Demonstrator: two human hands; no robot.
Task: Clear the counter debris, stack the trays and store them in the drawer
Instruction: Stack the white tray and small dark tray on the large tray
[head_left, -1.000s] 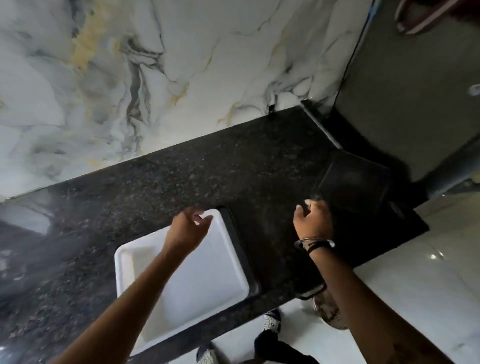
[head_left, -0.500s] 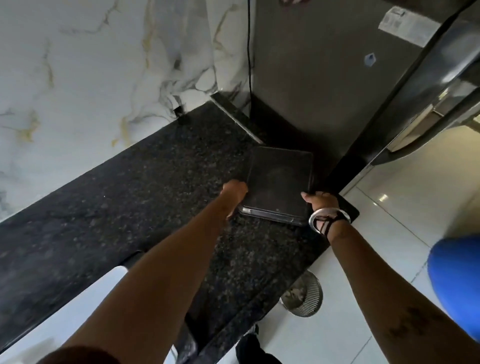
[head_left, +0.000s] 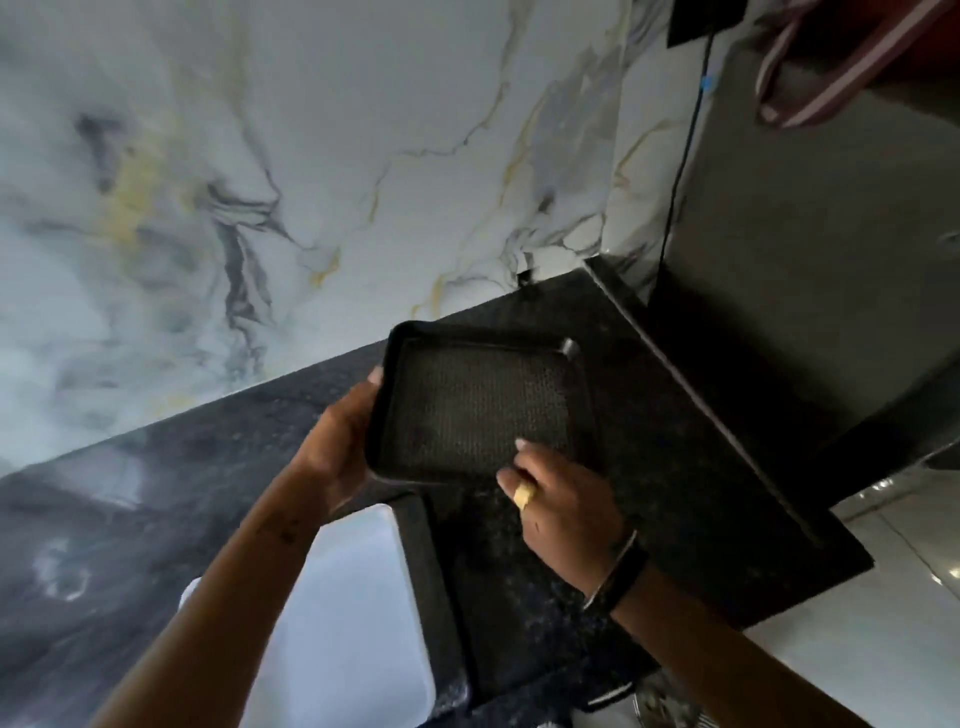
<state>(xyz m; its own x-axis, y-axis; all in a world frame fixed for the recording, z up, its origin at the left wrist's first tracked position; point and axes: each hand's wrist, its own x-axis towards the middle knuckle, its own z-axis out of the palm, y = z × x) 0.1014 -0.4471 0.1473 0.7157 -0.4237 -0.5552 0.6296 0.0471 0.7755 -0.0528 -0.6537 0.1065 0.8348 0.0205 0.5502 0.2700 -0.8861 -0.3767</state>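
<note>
A black square tray (head_left: 480, 402) with a textured inside is held tilted above the dark granite counter (head_left: 675, 467), its open face toward me. My left hand (head_left: 337, 447) grips its left rim. My right hand (head_left: 561, 501), wearing a ring and wrist bands, grips its near rim with the thumb inside. Below my left arm a white tray (head_left: 358, 613) lies on the counter, nested in another black tray whose rim (head_left: 431, 587) shows along its right side.
A marbled white wall (head_left: 311, 182) backs the counter. A dark appliance (head_left: 805, 260) stands against the counter's right end, with a cable (head_left: 680, 156) running down beside it. The pale tiled floor (head_left: 883, 623) and a metal bin (head_left: 660, 701) lie below the counter edge.
Both hands took hold of the black tray at the counter's right end, lifted it off the surface and carried it left toward the white tray, tilting it up.
</note>
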